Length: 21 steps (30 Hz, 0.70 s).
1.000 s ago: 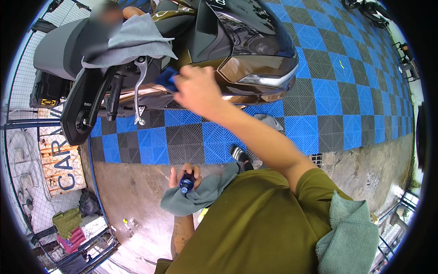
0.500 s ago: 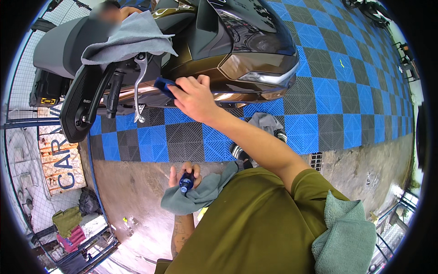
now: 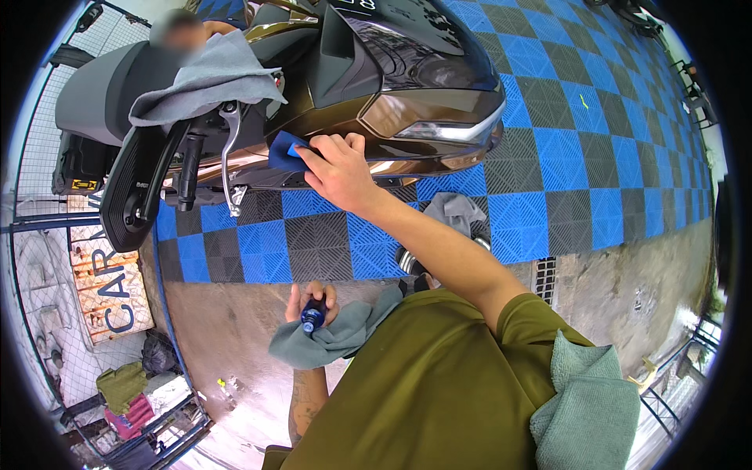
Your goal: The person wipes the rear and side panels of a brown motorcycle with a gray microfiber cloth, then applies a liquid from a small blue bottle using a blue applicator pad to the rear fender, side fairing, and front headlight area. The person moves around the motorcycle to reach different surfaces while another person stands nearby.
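Observation:
My right hand (image 3: 342,168) is closed on a blue applicator block (image 3: 294,149) with a dark blue cloth (image 3: 281,152) around it. It is at the lower side of the glossy brown and black scooter (image 3: 329,117); whether the cloth touches the panel I cannot tell. Lower down, my left hand (image 3: 329,298) grips a small dark blue bottle (image 3: 313,313), its neck toward me. A grey-green microfibre cloth (image 3: 345,333) hangs from this hand, below the bottle. Nearest to the right hand's pad on the left is the silver brake lever (image 3: 233,149).
A grey cloth (image 3: 211,82) drapes over the handlebar beside the black mirror (image 3: 129,196). Another person (image 3: 182,31) is behind the scooter's seat. Blue and black tiles (image 3: 517,215) cover the floor, with a drain grate (image 3: 545,278) at their edge. A green towel (image 3: 591,399) hangs on my shoulder.
The right hand's pad has turned, and its lighter blue block now shows. The scooter sits slightly further left in view. My left hand still holds the bottle and cloth.

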Each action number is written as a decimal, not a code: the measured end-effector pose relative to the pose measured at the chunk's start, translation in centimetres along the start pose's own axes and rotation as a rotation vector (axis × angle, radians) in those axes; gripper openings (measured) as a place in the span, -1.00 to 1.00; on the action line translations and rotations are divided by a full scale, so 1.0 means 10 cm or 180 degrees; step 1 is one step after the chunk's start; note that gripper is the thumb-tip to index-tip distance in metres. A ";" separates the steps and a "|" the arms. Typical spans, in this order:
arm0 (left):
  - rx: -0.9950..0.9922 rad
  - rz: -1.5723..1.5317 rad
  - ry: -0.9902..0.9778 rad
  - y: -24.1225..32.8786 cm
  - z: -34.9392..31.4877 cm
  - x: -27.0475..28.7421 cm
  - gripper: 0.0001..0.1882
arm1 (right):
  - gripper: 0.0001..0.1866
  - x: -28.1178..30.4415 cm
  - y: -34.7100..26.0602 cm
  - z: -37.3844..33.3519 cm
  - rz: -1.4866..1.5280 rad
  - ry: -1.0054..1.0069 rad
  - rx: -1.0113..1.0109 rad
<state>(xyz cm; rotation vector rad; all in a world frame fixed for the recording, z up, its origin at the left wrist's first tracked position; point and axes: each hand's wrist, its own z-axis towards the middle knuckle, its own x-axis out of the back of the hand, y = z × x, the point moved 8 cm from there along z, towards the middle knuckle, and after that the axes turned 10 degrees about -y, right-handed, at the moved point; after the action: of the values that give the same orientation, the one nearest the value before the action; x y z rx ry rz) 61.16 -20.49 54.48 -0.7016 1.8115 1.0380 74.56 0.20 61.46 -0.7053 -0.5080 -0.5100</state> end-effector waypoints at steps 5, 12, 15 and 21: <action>0.0167 -0.0015 0.0037 -0.17 0.09 -0.02 -0.48 | -0.56 0.42 0.45 -0.22 -0.0029 0.0174 -0.0503; 0.0383 0.0006 -0.0036 -0.39 0.25 -0.04 -0.51 | -0.58 0.90 1.56 -0.86 -0.0011 0.0466 -0.1746; 0.0512 0.0042 -0.0127 -0.52 0.33 -0.12 -0.52 | -0.60 1.05 2.06 -1.12 0.0059 0.0658 -0.2030; 0.0367 0.0124 0.0461 -0.82 0.36 -0.28 -0.60 | -0.53 1.26 2.92 -1.41 0.0312 0.0343 -0.2670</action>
<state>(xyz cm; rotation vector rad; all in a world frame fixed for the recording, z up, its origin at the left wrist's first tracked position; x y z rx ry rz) 70.39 -21.20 53.25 -0.6886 2.0000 0.9195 105.14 5.88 45.89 -1.4856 -0.1352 -0.6668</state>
